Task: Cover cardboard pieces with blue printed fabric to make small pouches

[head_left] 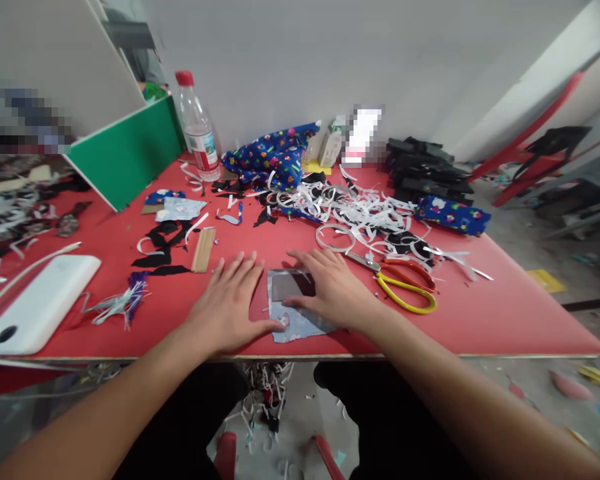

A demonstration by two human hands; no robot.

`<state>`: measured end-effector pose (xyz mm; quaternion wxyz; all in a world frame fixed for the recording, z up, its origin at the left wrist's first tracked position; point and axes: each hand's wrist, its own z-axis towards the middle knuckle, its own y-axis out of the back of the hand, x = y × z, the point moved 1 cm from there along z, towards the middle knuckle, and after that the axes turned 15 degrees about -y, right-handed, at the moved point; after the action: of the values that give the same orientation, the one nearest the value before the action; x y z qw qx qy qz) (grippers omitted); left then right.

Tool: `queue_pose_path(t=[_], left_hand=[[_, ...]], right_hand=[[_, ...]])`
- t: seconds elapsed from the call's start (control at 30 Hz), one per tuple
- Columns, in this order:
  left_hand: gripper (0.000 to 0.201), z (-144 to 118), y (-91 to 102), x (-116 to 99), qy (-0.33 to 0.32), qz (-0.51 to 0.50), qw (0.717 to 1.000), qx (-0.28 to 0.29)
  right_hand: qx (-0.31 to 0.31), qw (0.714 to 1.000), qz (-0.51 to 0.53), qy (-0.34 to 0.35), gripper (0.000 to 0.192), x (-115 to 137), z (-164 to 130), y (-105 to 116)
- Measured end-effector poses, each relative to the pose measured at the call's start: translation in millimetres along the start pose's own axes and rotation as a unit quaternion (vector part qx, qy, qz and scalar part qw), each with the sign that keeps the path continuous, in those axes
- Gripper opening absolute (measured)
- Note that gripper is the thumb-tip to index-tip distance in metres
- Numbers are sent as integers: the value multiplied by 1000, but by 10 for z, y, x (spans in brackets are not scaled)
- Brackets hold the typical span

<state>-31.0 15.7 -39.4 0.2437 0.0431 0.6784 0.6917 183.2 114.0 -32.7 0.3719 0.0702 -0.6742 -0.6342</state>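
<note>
A light blue-grey patterned piece of cloth [300,327] lies flat near the front edge of the red table. On top of it sits a dark, flat rectangular piece [285,287], partly covered by my right hand [330,283]. That hand rests with its fingers spread over the piece and the cloth. My left hand [233,303] lies palm down on the table just left of the cloth, its thumb touching the cloth's left side and its fingers apart. Scissors [380,270] with one red and one yellow handle lie to the right of my right hand.
White and black scrap strips [360,207] are heaped behind my hands. A water bottle [199,133], blue patterned fabric [275,157] and stacked black pieces [425,170] stand along the wall. On the left are a white power bank [45,300], a thread bundle [123,300] and a green panel [130,153].
</note>
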Motion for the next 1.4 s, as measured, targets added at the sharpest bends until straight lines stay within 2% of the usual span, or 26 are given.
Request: queue_pose_path(t=[0.07, 0.17, 0.27, 0.33, 0.4, 0.43, 0.47, 0.53, 0.63, 0.73, 0.83, 0.9, 0.97, 1.03, 1.1, 1.17, 1.23, 1.27, 1.33, 1.37, 1.4], left_hand=[[111, -1, 45, 18, 20, -49, 997, -56], [87, 30, 127, 19, 78, -140, 976, -144], [67, 122, 179, -52, 99, -270, 937, -197], [57, 199, 196, -143, 82, -391, 889, -225], [43, 262, 214, -251, 67, -468, 844, -255], [36, 283, 226, -303, 63, -473, 834, -278], [28, 295, 241, -352, 57, -456, 834, -304], [16, 298, 275, -430, 27, -377, 853, -360], [18, 284, 318, -493, -106, -219, 882, -404], [25, 285, 335, -494, -237, -102, 877, -406], [29, 303, 334, -482, -290, -54, 875, -384], [31, 307, 328, -495, -300, -58, 877, -371], [29, 307, 321, -521, -266, -98, 883, -373], [25, 316, 312, -546, -164, -184, 888, -387], [23, 350, 290, -560, -38, -321, 870, -372], [20, 410, 259, -557, 57, -458, 825, -327], [24, 477, 237, -528, 109, -547, 767, -317], [26, 505, 231, -502, 128, -572, 737, -337], [29, 546, 222, -444, 153, -605, 687, -373], [31, 559, 217, -420, 157, -619, 675, -369], [34, 569, 208, -403, 157, -633, 675, -346]], right_hand=[[5, 998, -25, -50, 81, 14, 32, 58], [24, 994, 15, -105, 46, 29, 57, 177], [47, 976, 140, -160, 23, 62, 17, 299], [89, 939, 277, -181, 21, 95, -46, 344], [126, 879, 420, -189, 27, 121, -121, 355], [138, 845, 478, -194, 31, 128, -157, 352], [144, 820, 516, -199, 35, 130, -191, 347], [150, 788, 558, -210, 41, 123, -250, 338], [152, 768, 586, -210, 39, 100, -313, 346], [140, 763, 601, -195, 38, 69, -352, 365], [143, 773, 600, -147, 48, 42, -381, 373], [134, 793, 586, -100, 47, 31, -396, 378], [99, 824, 553, -67, 27, 30, -405, 388], [71, 850, 518, -54, 10, 40, -404, 398], [76, 840, 533, -64, 14, 54, -392, 403], [83, 805, 580, -95, 40, 52, -367, 405], [88, 785, 597, -140, 67, 19, -331, 406], [94, 789, 585, -163, 70, -11, -309, 406], [107, 797, 557, -207, 56, -94, -266, 413], [107, 792, 557, -226, 49, -141, -249, 420], [98, 782, 566, -241, 44, -187, -236, 430]])
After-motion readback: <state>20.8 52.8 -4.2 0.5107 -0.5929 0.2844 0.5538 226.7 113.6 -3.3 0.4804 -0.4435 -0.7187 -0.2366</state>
